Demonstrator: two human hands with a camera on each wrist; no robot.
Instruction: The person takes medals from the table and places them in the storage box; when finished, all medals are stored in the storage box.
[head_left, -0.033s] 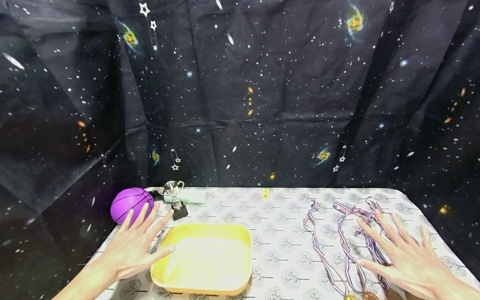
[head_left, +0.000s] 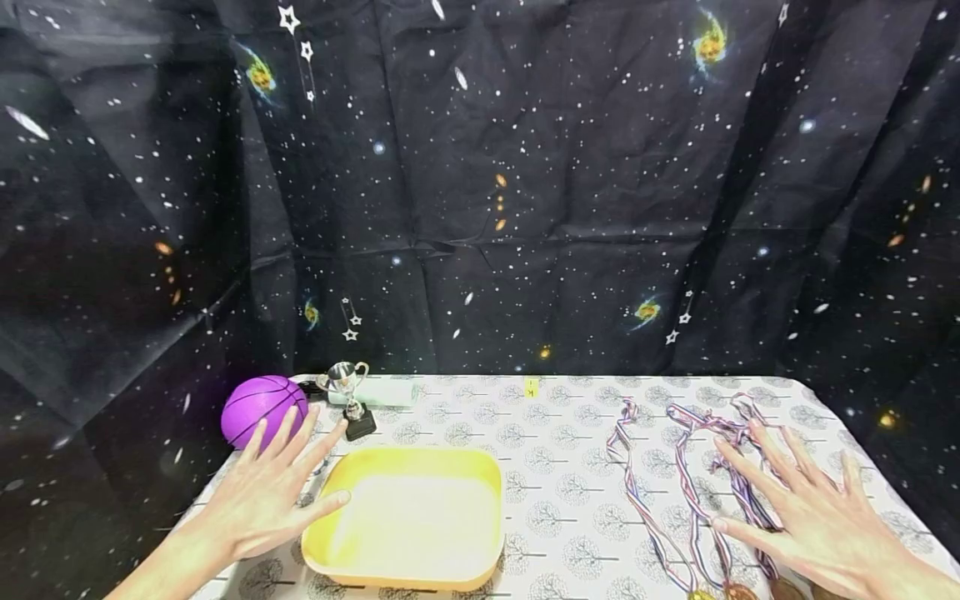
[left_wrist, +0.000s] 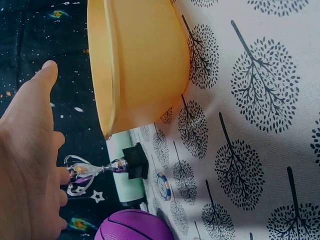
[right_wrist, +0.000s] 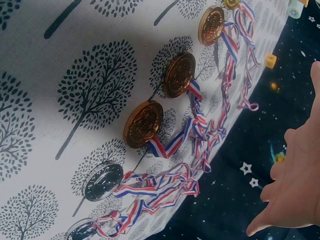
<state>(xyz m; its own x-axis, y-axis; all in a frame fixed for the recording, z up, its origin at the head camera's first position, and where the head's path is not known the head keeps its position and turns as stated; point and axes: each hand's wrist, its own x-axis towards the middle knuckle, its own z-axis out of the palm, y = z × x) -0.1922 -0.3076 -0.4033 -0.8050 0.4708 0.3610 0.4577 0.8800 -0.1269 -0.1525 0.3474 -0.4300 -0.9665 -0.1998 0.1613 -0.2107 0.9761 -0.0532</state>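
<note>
My left hand point(head_left: 262, 496) is held over the table's left side, fingers spread and holding nothing. It overlaps the left rim of a yellow plastic tub point(head_left: 491, 521) in the head view. Just beyond its fingertips are a purple basketball point(head_left: 258, 404) and a small silver trophy cup point(head_left: 345, 379) on a black base. My right hand point(head_left: 825, 521), also spread and holding nothing, is above several medals with striped ribbons point(head_left: 637, 492). The right wrist view shows a bronze-coloured medal point(right_wrist: 143, 124) and a silver medal point(right_wrist: 102, 181) among those lying on the cloth.
A pale green cylinder point(head_left: 390, 392) lies behind the trophy. Near the ball is a small round disc point(left_wrist: 162, 186) with a blue, white and orange edge. A yellow tag point(head_left: 531, 387) sits at the table's back edge. A black star-patterned curtain point(head_left: 480, 208) hangs behind.
</note>
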